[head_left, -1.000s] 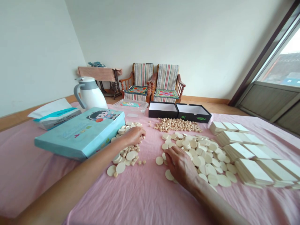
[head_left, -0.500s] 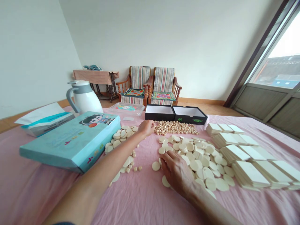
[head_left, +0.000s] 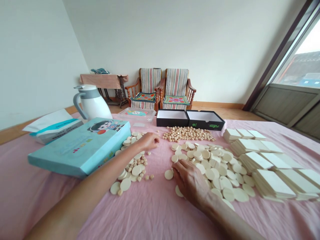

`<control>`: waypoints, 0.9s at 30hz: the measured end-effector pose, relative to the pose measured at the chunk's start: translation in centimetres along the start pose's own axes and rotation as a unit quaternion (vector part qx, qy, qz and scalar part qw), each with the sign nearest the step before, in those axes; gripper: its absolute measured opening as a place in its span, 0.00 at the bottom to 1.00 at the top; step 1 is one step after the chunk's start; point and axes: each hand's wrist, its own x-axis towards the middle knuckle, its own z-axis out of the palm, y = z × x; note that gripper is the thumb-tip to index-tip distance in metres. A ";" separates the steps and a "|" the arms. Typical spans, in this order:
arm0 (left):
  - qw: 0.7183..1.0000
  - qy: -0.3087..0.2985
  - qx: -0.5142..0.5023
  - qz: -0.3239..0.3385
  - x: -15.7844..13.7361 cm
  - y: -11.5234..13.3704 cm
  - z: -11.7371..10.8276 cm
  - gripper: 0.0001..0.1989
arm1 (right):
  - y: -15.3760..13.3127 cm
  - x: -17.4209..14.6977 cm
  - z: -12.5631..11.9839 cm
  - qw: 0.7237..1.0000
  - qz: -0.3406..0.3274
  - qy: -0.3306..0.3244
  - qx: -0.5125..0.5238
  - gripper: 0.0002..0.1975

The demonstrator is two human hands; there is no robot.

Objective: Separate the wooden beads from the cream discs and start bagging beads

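Note:
My left hand (head_left: 149, 141) hovers low over the pink cloth between a small left pile of pale wooden discs and beads (head_left: 133, 165) and the heap of small round wooden beads (head_left: 188, 133). Its fingers are curled and pinched together; anything inside is too small to see. My right hand (head_left: 191, 180) lies palm down, fingers apart, on the near left edge of the big spread of pale wooden discs (head_left: 216, 166), fingertips touching discs. One disc (head_left: 169, 174) lies just left of it.
A light-blue box (head_left: 80, 146) lies left of the small pile, with a tissue pack (head_left: 51, 125) and a white jug (head_left: 91, 101) behind. A clear container (head_left: 137, 114) and two open black trays (head_left: 190, 119) stand at the back. Stacks of pale rectangular tiles (head_left: 262, 163) fill the right.
My left hand reached from the small pile to the bead heap, then drew back a little toward the left pile. My right hand stayed on the discs.

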 end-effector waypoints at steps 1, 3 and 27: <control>1.000 -0.006 0.002 0.007 -0.2 0.2 0.0 0.08 | 0.0 0.0 0.0 1.000 0.000 0.000 0.000 0.08; 1.000 -0.011 0.007 0.017 -0.3 0.4 0.2 0.09 | 0.0 0.0 0.0 1.000 -0.002 0.000 0.000 0.08; 0.966 -0.003 0.164 -0.201 -0.9 -3.6 -4.2 0.06 | 0.2 -0.1 -0.2 1.000 -0.003 -0.001 0.000 0.09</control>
